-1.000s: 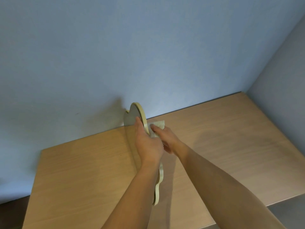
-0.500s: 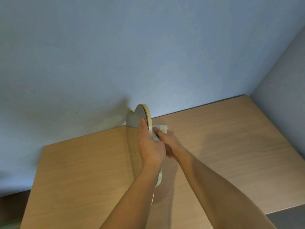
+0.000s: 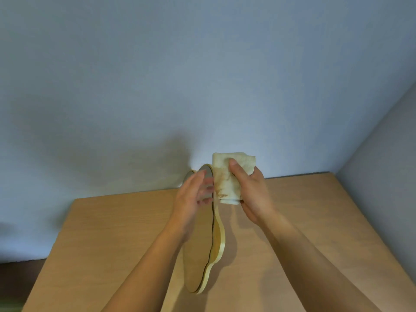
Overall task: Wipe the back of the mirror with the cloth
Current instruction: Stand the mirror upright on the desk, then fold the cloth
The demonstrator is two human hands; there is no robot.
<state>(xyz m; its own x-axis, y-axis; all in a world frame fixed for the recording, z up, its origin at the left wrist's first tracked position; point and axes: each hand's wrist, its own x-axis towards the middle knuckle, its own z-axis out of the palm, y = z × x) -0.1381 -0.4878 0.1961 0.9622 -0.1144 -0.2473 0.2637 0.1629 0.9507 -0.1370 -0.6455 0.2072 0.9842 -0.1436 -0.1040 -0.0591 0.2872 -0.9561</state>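
A wavy-edged mirror (image 3: 199, 255) with a cream frame stands on its edge on the wooden table (image 3: 319, 224), glass side to the left and back to the right. My left hand (image 3: 191, 197) lies against the glass side near the top with its fingers spread and blurred, not curled over the rim. My right hand (image 3: 252, 190) grips a folded, stained cream cloth (image 3: 225, 178) beside the mirror's top. The cloth's left edge is at the back of the frame, and its upper part rises above the mirror.
A blue-grey wall (image 3: 202, 75) rises right behind the table. A second wall (image 3: 387, 158) closes the right side. The table's left edge drops to a dark floor (image 3: 18, 282).
My left hand has let go of the mirror's top rim and now lies spread against the glass side. My right hand has lifted the cloth higher, so it shows above the mirror.
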